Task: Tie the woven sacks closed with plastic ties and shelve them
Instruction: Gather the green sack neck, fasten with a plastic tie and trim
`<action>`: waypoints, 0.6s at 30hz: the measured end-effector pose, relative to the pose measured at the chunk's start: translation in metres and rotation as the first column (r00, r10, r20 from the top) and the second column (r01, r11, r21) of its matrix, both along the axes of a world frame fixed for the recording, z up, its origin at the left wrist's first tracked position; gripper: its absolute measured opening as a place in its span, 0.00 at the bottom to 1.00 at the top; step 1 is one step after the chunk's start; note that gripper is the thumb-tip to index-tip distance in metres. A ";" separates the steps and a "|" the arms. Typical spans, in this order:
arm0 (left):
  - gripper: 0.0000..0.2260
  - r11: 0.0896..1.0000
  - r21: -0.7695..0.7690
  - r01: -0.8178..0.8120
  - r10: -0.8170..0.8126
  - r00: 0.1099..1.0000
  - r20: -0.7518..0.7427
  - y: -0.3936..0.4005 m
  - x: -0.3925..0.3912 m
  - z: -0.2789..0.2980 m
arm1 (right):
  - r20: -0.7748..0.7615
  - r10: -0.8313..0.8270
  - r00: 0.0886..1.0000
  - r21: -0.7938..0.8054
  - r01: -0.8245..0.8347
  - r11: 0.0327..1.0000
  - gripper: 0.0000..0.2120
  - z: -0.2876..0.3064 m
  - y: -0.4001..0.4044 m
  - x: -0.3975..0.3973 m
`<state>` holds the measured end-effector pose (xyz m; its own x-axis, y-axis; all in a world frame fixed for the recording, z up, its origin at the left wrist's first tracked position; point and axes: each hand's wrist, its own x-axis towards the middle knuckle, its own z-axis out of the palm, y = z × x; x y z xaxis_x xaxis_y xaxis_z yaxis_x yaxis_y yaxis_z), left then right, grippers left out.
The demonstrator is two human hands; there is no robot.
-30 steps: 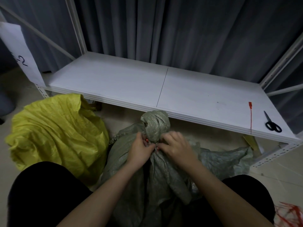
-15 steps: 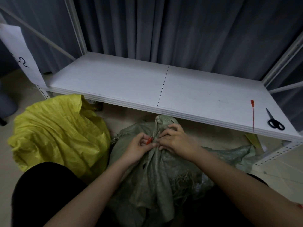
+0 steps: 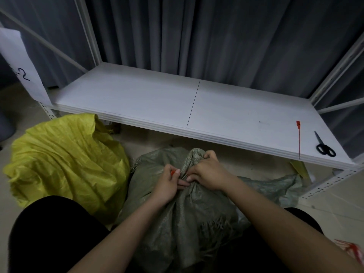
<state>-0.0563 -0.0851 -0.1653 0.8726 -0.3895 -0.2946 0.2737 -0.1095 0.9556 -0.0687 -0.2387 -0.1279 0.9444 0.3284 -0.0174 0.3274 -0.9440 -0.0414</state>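
Green woven sack (image 3: 183, 219) sits on the floor between our knees, just in front of the low white shelf (image 3: 137, 99), its mouth gathered into a bunched neck that stands up between our two hands. Our left hand (image 3: 167, 186) has its fingers curled in, and thumb and forefinger pinch a small red plastic tie (image 3: 173, 173) right against the neck. Our right hand (image 3: 208, 174) wraps round the gathered fabric from the other side, fingers curled over the top of the bunch and gripping it tight. The two hands nearly touch at the neck.

Just to the left of this sack we see a yellow woven sack (image 3: 65, 164), full and rumpled, resting on the floor against the shelf's front edge. Behind the green sack on the right, more grey-green woven material (image 3: 275, 188) lies flat under the shelf.

On the shelf's right end lie a spare red tie (image 3: 298, 138), stretched straight toward the front edge, and beside it a pair of black-handled scissors (image 3: 323, 145). A paper label (image 3: 19, 66) with a handwritten mark hangs on the left upright. Grey curtains (image 3: 197, 36) hang behind the rack. At the bottom right corner we glimpse a loose bundle of red ties (image 3: 352, 251) on the floor.
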 end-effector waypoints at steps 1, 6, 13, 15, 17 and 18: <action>0.05 1.000 0.006 0.015 -0.015 1.000 0.017 0.001 0.000 0.001 | 0.052 -0.001 0.999 0.016 0.001 1.000 0.12 -0.003 0.001 -0.002; 0.07 0.995 -0.088 0.038 -0.039 0.999 -0.015 0.004 -0.002 0.011 | 0.305 -0.048 0.951 0.065 0.029 0.997 0.14 -0.023 0.010 -0.018; 0.06 0.998 0.035 -0.053 0.052 0.999 0.001 0.009 -0.001 0.014 | 0.389 -0.162 0.907 0.029 0.164 0.986 0.14 -0.029 0.021 -0.020; 0.06 0.987 0.122 -0.103 0.093 0.992 0.085 0.012 0.003 0.012 | 0.347 -0.208 0.914 0.010 0.219 0.976 0.13 -0.028 0.028 -0.021; 0.07 0.984 0.102 -0.144 0.138 0.989 0.058 0.016 0.004 0.012 | 0.313 -0.248 0.917 0.008 0.258 0.966 0.08 -0.028 0.035 -0.020; 0.08 0.984 0.079 -0.161 0.159 0.987 0.037 0.017 0.004 0.013 | 0.299 -0.267 0.916 0.009 0.277 0.961 0.06 -0.027 0.038 -0.020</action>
